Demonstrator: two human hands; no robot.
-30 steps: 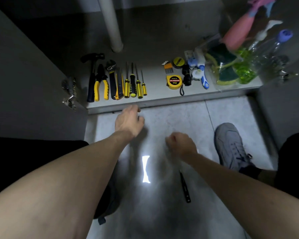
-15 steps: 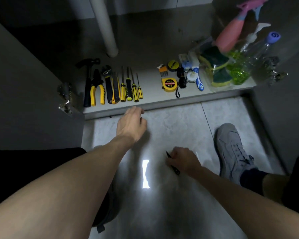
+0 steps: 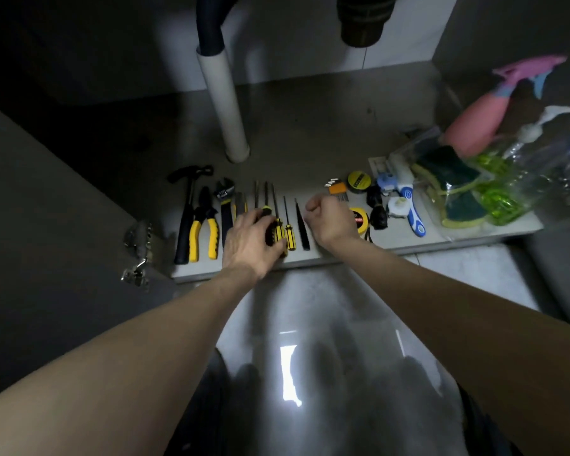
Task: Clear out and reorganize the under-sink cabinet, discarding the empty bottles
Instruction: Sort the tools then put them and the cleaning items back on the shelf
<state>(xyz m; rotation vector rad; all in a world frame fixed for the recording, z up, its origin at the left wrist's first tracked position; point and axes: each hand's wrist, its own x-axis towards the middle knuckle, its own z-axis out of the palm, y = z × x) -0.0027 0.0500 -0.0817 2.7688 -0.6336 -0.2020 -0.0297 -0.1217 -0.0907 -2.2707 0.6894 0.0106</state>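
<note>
On the cabinet floor (image 3: 310, 143) tools lie in a row: hammer (image 3: 185, 222), yellow-handled pliers (image 3: 205, 232), wrench (image 3: 225, 199), yellow-and-black screwdrivers (image 3: 289, 236), and a slim black tool (image 3: 301, 229) at the right end of the row. My left hand (image 3: 252, 240) rests flat over the screwdriver handles, fingers spread. My right hand (image 3: 330, 218) hovers as a closed fist just right of the black tool, with nothing seen in it. At the far right stand a pink spray bottle (image 3: 476, 128) and clear bottles with green liquid (image 3: 499, 192).
A white drain pipe (image 3: 224, 110) rises from the cabinet floor behind the tools. A yellow tape measure (image 3: 360, 222), tape rolls and a blue-handled tool (image 3: 413, 212) lie right of my fist, beside bagged sponges (image 3: 448, 182). The open door (image 3: 46, 209) and its hinge (image 3: 137, 255) are at left.
My right hand picked the slim black tool off the tiled floor and it now lies on the shelf beside the screwdrivers. My left hand moved forward onto the screwdriver handles.
</note>
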